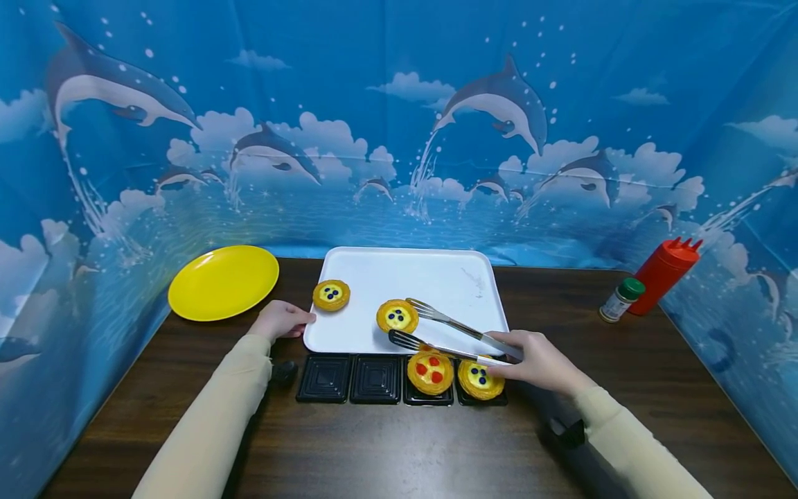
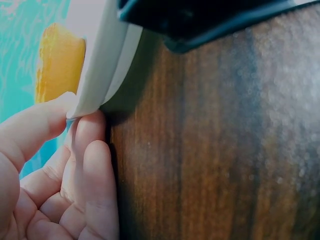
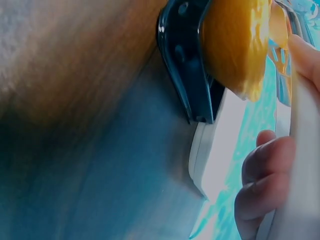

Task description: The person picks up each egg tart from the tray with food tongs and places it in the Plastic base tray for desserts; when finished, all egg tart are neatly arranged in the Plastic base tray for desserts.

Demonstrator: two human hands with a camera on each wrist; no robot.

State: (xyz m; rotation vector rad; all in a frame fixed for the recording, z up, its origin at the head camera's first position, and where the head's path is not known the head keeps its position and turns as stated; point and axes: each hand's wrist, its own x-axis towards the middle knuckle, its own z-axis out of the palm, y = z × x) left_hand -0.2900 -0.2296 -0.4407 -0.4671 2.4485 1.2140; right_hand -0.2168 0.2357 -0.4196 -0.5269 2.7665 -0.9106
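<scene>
ok, my l hand (image 1: 283, 321) pinches the edge of the tray (image 1: 411, 269), r hand (image 1: 541, 357) grips the tongs (image 1: 464, 327), & the tart (image 1: 397, 314) at their tips is nr the tray's front, so a lopsided squeeze could prob tip or drop it.

Spread tongs (image 1: 464, 328) flank a tart (image 1: 396, 315) on a tray (image 1: 424, 277).
</scene>
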